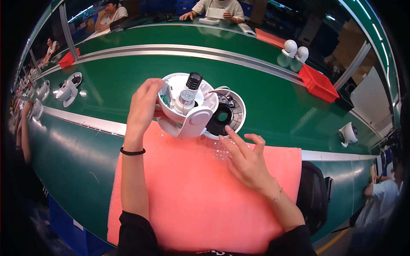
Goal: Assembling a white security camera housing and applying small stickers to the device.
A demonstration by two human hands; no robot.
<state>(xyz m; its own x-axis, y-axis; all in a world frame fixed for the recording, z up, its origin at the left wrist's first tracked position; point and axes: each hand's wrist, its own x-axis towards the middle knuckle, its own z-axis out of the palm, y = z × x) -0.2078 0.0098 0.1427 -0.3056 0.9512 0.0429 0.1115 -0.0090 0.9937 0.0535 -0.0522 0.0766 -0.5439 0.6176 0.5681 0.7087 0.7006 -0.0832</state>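
Observation:
My left hand (144, 102) grips the left side of a white, round camera housing (200, 121), tilted with its inside facing up. Inside it sit a small silver motor (187, 96) and a black ribbed lens barrel (194, 81). Thin wires run from the housing to a round white cover (241, 115) at its right, which holds a black ring (223, 117) and a small circuit board. My right hand (250, 164) has its fingers apart, the fingertips at the cover's lower rim; I cannot tell if they touch. Small screws (220, 150) lie in rows just beside those fingers.
A pink foam mat (192, 205) covers the bench before me. Beyond it runs a green belt (273, 106) with white camera units (67, 93) at left and another (348, 135) at right. A red bin (318, 83) stands far right. Co-workers sit across and at both sides.

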